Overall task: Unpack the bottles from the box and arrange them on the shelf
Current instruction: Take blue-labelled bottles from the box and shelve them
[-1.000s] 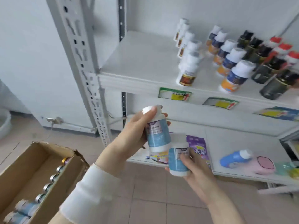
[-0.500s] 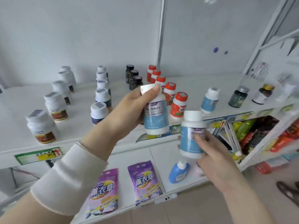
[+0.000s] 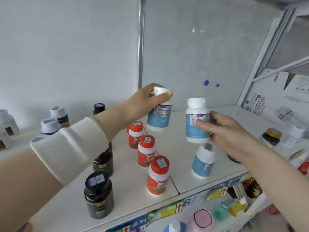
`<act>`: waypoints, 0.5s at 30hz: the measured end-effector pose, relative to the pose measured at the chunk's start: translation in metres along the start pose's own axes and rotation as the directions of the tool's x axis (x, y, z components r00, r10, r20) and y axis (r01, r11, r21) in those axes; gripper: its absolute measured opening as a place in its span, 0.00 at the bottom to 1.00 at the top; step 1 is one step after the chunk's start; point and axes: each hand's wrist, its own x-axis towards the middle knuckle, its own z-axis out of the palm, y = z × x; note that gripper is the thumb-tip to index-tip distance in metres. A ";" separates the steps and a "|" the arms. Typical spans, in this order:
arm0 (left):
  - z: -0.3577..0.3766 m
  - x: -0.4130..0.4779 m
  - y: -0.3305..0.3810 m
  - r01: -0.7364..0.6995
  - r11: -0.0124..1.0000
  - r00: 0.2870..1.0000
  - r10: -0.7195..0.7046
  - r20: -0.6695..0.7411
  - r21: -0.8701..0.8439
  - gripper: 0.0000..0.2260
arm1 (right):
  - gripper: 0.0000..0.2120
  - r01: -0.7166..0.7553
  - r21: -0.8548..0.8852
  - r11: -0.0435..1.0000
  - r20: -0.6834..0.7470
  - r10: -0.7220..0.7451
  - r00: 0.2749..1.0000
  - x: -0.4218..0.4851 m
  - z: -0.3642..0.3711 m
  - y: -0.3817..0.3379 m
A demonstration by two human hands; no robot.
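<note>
Both my hands hold upright blue-labelled bottles above the shelf (image 3: 184,178): left hand (image 3: 143,104) pinches one (image 3: 158,118) by its cap, right hand (image 3: 229,133) wraps another (image 3: 197,121), nearer the matching shelved bottle (image 3: 203,162) directly below.

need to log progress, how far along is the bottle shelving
Partly done: one matching blue-label white bottle already stands on the white shelf. In hand: the left hand and right hand each hold a blue-label bottle above it, not yet placed. The box isn't visible.
</note>
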 end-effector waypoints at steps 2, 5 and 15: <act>0.003 0.027 -0.011 0.039 0.999 0.999 -0.040 0.001 0.029 0.12 | 0.21 -0.027 -0.002 1.000 0.017 0.027 0.999 0.026 -0.009 0.004; 0.006 0.068 -0.031 0.090 0.993 0.996 -0.089 -0.025 0.077 0.12 | 0.21 -0.069 -0.095 0.993 0.035 0.072 0.997 0.067 -0.022 0.018; 0.028 0.170 -0.090 0.295 0.834 0.956 -0.260 -0.139 0.466 0.23 | 0.29 -0.090 -0.359 0.929 0.195 0.169 0.966 0.179 -0.036 0.073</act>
